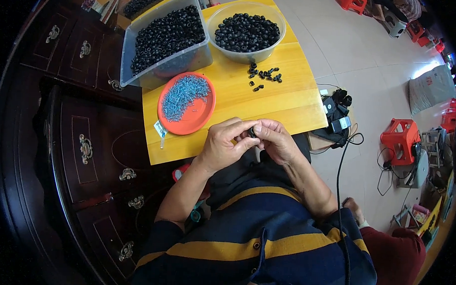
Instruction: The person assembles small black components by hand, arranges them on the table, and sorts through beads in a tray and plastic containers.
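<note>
As you look down from the head camera, the only view, your two hands meet just past the near edge of a small yellow wooden table (289,102).

Held part: one small black ring-shaped piece (252,132), pinched between both hands over your lap, at the table's near edge.
Left hand: your left hand (227,145) has its fingers curled closed, thumb and forefinger tips pressing on the piece from the left.
Right hand: your right hand (274,140) has its fingers curled closed too, gripping the same piece from the right.
Key relation: the piece sits right at the fingertips, between the two hands, neither nearer than the other; it is too small and too covered to tell which way its axis runs.
Loose pieces: about ten small black pieces (263,75) lie scattered on the table, straight ahead of your hands, near the bowl.
Round bowl: one clear bowl (246,55) full of black pieces, at the far edge.
Rectangular bin: one clear plastic bin (165,65) full of black pieces, left of the bowl.
Orange dish: one round orange dish (199,116) holding a heap of tiny blue parts (183,94), ahead and to the left of your left hand.
Counts: two containers of black pieces, one dish, one piece in hand.
Surroundings: dark wooden cabinet (82,147) on your left; red plastic stool (400,138) on the floor at right.
</note>
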`<state>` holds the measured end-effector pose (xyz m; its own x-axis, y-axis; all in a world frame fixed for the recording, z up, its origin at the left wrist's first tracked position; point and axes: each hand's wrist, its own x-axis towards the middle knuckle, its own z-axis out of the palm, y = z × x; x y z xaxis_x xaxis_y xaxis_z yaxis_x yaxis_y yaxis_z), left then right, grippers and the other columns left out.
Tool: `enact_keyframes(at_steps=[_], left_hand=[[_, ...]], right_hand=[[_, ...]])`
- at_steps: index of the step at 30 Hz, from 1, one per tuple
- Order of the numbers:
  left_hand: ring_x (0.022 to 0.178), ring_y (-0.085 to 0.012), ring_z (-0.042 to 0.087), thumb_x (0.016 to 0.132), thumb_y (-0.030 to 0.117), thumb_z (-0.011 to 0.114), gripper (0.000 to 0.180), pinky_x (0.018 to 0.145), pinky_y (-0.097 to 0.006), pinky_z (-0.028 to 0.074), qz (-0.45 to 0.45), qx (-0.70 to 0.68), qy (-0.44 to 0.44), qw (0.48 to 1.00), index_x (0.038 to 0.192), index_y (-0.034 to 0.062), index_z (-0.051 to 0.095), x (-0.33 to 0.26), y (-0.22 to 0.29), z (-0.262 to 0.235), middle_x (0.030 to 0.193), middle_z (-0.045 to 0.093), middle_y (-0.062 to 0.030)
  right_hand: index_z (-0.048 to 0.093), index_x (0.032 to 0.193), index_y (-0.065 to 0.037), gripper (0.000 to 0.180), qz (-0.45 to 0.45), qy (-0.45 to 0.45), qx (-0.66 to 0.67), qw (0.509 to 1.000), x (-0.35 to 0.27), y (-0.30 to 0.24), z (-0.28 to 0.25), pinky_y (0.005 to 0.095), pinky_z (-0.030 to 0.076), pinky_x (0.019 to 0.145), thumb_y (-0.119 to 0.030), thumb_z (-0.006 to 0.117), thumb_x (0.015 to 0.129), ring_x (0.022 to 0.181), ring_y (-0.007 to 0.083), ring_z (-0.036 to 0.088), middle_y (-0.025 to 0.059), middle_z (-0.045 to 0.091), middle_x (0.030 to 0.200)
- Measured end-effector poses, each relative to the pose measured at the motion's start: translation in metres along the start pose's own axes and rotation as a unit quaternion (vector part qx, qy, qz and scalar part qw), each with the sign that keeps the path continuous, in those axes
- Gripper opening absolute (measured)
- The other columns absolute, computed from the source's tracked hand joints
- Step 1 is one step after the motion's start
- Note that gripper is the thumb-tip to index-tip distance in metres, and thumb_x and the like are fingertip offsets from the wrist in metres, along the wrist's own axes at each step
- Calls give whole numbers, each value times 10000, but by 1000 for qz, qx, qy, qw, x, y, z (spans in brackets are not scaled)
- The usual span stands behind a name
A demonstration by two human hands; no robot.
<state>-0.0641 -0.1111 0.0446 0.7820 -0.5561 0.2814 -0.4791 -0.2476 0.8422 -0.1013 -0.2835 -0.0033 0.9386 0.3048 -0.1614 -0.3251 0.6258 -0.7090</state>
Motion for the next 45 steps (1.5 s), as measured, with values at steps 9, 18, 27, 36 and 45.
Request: enact_keyframes(at_steps=[9, 18, 27, 36, 45], left_hand=[[639, -161, 642, 788, 10, 755, 313, 577, -279, 509, 18, -42, 23, 999, 1091, -19, 682, -2, -6, 8, 770, 638, -101], [647, -121, 635, 822, -2, 731, 273, 583, -251, 530, -35, -138, 18, 990, 1089, -29, 679, 1, -21, 21, 785, 622, -74], [699, -175, 675, 792, -36, 740, 242, 603, -278, 550, 22, 27, 114, 993, 1025, -1, 687, -1, -18, 20, 821, 656, -102], [737, -273, 683, 792, 40, 730, 215, 626, -357, 540, 122, 240, 104, 957, 1001, 53, 678, 5, -19, 21, 854, 667, -101], [692, -319, 623, 873, 118, 633, 93, 573, -413, 492, 97, 299, -25, 949, 895, 50, 574, 12, -18, 12, 781, 568, -118]], right_hand=[[687, 970, -30, 267, -2, 19, 42, 999, -6, 1, 6, 205, 413, 625, -295, 653, 952, 660, 55, 513, -2, 642, 807], [680, 980, -25, 294, -19, 33, 48, 998, -3, 5, -2, 222, 440, 638, -317, 652, 955, 631, 60, 500, -1, 624, 778], [604, 847, -72, 218, -25, 84, 85, 993, 4, 15, -4, 264, 451, 682, -262, 619, 954, 640, 84, 509, -11, 566, 718], [621, 884, -94, 144, -28, 74, 66, 995, 7, 15, -18, 246, 440, 684, -226, 612, 941, 691, 81, 508, -17, 568, 780], [573, 869, -78, 169, 23, 52, -14, 998, 7, 4, -20, 237, 419, 629, -215, 536, 961, 671, 86, 480, -18, 511, 748]])
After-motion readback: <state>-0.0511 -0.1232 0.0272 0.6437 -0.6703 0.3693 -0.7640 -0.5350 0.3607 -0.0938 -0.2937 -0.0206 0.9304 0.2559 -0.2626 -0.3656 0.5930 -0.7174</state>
